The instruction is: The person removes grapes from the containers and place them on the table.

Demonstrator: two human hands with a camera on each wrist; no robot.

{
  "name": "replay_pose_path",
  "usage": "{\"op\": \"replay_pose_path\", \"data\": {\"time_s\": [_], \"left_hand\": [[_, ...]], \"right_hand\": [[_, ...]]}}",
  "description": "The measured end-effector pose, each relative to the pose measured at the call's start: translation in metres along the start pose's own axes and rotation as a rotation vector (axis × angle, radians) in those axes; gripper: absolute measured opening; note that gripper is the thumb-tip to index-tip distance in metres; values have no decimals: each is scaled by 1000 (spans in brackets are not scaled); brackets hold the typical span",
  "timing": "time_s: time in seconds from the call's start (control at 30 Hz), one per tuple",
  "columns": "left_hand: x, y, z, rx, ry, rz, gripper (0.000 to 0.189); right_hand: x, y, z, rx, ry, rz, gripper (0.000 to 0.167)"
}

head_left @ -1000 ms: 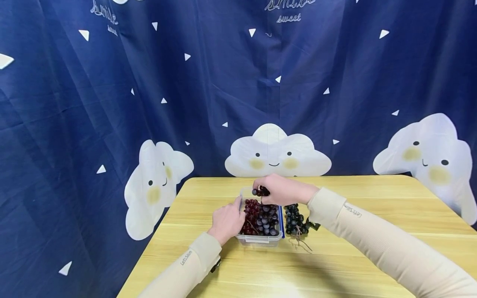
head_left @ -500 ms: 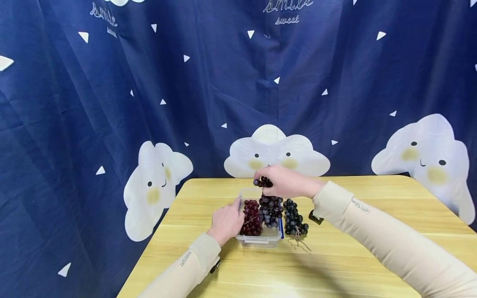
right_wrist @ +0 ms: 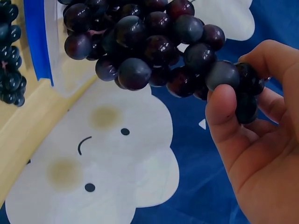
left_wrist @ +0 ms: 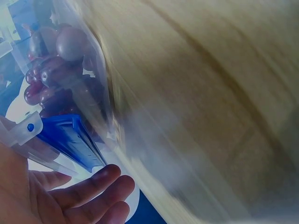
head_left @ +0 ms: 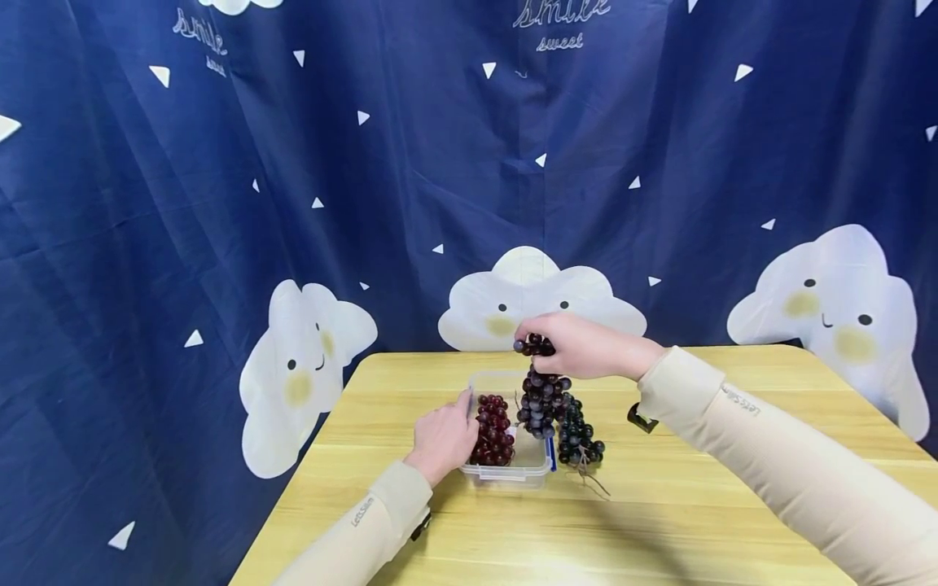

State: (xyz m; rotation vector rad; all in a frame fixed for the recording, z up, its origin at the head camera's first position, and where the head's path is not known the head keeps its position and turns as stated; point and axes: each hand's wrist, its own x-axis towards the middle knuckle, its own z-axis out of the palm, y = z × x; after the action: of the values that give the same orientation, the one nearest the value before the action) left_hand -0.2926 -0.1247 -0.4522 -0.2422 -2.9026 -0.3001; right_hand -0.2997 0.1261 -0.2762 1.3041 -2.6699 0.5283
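My right hand (head_left: 579, 346) pinches the upper end of a dark purple grape bunch (head_left: 542, 403), which hangs over the right side of a clear plastic container (head_left: 506, 474). In the right wrist view, thumb and fingers close around the end grapes of the bunch. Inside the container, along its left side, lies a red grape bunch (head_left: 494, 431). My left hand (head_left: 443, 439) rests against the container's left wall. The left wrist view shows its fingers (left_wrist: 88, 191) fairly straight, close to a blue clip flap (left_wrist: 74, 140) on the container.
Just right of the container, a blackish grape bunch (head_left: 579, 439) with a bare stem lies on the wooden table (head_left: 718, 488). Another blue flap (head_left: 553, 454) hangs on the container's right side. A dark blue curtain (head_left: 410, 203) with cloud prints stands behind the table's far edge.
My right hand has lifted the purple grape bunch up out of the container and carried it rightward. The container's right half now shows its bare floor. The left hand has stayed put.
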Motion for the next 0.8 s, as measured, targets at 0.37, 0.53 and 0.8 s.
{"op": "replay_pose_path", "data": {"time_s": [0.37,0.53,0.8], "left_hand": [[0,0,1,-20,9,8,55],[-1,-1,2,-8,14,8,54],[-1,-1,1,-6,6,1,55]], "right_hand": [[-23,12,-18,-19,15,69,32],[-37,21,-22,-69,56,72,32],[-57,33,-28,-48,42,107,30]]}}
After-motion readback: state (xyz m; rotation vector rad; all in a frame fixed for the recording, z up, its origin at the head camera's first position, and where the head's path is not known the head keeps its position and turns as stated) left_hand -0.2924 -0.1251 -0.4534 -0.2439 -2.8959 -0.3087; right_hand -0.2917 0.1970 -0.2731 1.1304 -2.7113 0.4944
